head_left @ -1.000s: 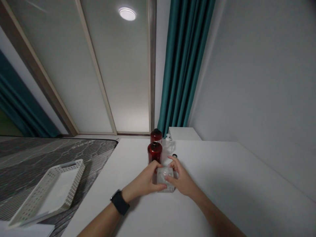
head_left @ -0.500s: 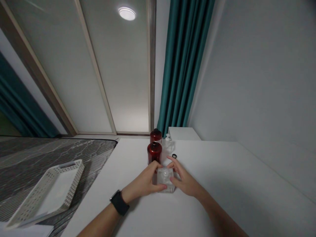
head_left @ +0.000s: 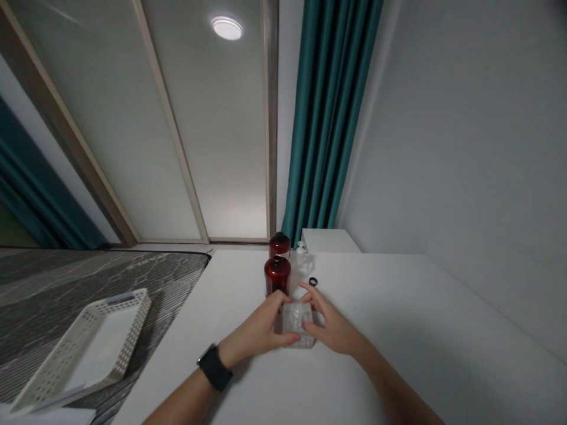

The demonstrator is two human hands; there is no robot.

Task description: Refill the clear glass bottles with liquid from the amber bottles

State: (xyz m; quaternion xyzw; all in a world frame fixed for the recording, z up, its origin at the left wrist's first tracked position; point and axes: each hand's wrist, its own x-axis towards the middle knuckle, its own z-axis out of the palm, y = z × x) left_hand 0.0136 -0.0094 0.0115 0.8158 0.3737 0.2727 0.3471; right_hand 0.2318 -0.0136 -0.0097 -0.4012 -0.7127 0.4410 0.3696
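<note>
A clear, square-sided container [head_left: 296, 319] stands on the white table between my two hands; what it holds, if anything, I cannot make out. My left hand [head_left: 266, 324], below a black watch, is closed round its left side, thumb at the near edge. From the right, my right hand [head_left: 330, 324] grips it, with the thumb on the near right part and a forefinger raised. Just beyond my left fingertips is a dark red bottle [head_left: 277, 276] with a black top, its lower part hidden by my hand. A small black ring [head_left: 313, 281] lies beyond my right fingertips.
Behind the near bottle stands a second red bottle [head_left: 279, 243]. Beside it is a clear bottle with a white pump [head_left: 301, 254]. A white perforated basket [head_left: 126, 339] is at the left, lower than the white table [head_left: 398, 330]. A wall runs along the right.
My right thumb has shifted slightly to the left on the clear container. Otherwise the hands and objects hold their places; the view has tilted very slightly.
</note>
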